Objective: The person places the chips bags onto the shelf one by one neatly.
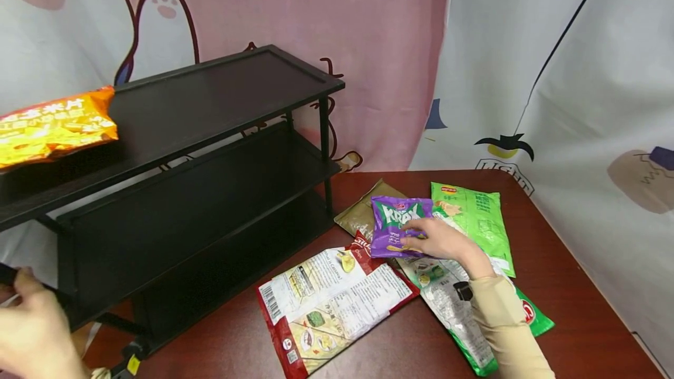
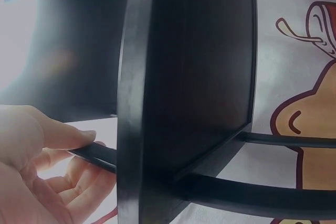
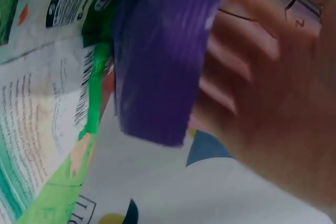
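In the head view my right hand (image 1: 439, 237) holds a small purple KRAX chip bag (image 1: 387, 221) by its right side, above the other snack bags. The right wrist view has the purple bag (image 3: 157, 66) close up, with the fingers along its edge. My left hand (image 1: 37, 323) is at the left end of the black shelf rack (image 1: 210, 107). In the left wrist view, the thumb and fingers of the left hand (image 2: 58, 156) grip a narrow black post (image 2: 97, 156) of that rack.
An orange snack bag (image 1: 58, 124) lies on the top shelf. On the brown table (image 1: 568, 303) are a red-and-white chip bag (image 1: 337, 303), a brown bag (image 1: 363, 209), a light green bag (image 1: 476, 215) and a green-and-silver bag (image 1: 447, 303). A printed curtain (image 1: 379, 45) hangs behind.
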The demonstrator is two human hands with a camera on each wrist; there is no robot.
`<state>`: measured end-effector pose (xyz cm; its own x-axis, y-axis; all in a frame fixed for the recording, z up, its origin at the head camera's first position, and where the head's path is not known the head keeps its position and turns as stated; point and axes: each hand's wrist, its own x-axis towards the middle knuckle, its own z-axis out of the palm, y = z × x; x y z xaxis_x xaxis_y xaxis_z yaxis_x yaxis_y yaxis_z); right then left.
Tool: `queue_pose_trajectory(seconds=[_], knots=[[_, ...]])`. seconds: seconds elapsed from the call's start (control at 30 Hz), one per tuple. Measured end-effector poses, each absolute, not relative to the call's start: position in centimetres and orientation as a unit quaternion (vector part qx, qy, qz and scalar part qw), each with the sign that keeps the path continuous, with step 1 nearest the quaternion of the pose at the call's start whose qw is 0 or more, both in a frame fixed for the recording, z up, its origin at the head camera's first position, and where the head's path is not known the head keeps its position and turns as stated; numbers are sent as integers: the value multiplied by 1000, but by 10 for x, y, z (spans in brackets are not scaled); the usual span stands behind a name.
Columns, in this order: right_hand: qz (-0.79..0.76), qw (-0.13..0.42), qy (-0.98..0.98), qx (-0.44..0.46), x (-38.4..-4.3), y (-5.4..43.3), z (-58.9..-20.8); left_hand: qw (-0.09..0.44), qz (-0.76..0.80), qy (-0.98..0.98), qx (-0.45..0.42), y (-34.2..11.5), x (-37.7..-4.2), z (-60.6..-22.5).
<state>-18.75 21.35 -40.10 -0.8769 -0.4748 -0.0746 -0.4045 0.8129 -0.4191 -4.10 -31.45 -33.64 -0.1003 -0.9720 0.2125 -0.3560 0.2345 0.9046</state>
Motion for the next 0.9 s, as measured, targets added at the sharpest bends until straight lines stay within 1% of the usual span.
queue_pose_trajectory(seconds=[0.07,0.1,0.13,0.2,0.3,0.37,0.53,0.67,0.9], knots=[[-192,34,968,-155,-193,216,-402,445,-348,-655,502,-313,-41,-336],[-185,16,975,-121,-196,217,-404,448,-347,-656,499,-313,-41,-336],[-178,14,980,-86,-199,218,-406,450,-344,-658,496,-312,-41,-336],[-166,36,985,-36,-203,219,-413,450,-342,-660,494,-312,-41,-335],[-187,74,979,-1,-209,221,-424,445,-345,-660,497,-313,-42,-335],[-217,68,974,6,-212,222,-432,448,-340,-663,494,-314,-42,-337],[-282,-11,959,-14,-217,223,-439,456,-331,-666,489,-316,-41,-338],[-307,-78,948,-32,-217,219,-432,461,-331,-659,493,-313,-40,-338],[-330,-219,916,-57,-210,208,-406,464,-328,-656,497,-312,-41,-337]])
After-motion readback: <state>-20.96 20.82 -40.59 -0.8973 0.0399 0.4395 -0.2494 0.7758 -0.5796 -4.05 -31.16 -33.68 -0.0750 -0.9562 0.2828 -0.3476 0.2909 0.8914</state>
